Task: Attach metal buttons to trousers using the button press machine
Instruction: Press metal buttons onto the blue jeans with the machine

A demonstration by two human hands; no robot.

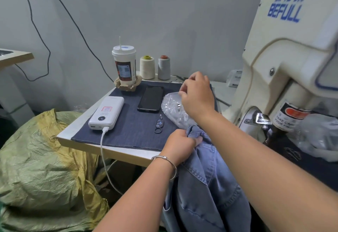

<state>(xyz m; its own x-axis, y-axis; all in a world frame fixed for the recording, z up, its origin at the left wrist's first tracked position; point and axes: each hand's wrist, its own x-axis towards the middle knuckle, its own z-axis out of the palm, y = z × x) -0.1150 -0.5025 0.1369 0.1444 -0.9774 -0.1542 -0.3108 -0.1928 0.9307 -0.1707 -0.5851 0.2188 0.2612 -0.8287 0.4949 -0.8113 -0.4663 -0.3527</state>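
Blue denim trousers (204,186) hang off the table's front edge. My left hand (180,145) grips their upper edge in a fist. My right hand (196,95) hovers over a clear plastic bag of metal buttons (171,106) on the table, its fingers curled and pinched together at the bag's top; whether a button is between them is hidden. The cream button press machine (285,71) stands at the right, with its metal press head (260,119) low beside my right forearm.
On a dark cloth mat (133,131) lie a black phone (151,98), a white power bank (107,112) with a cable, and a key fob (159,124). A drink cup (124,65) and two thread cones (155,67) stand behind. A green sack (36,167) sits lower left.
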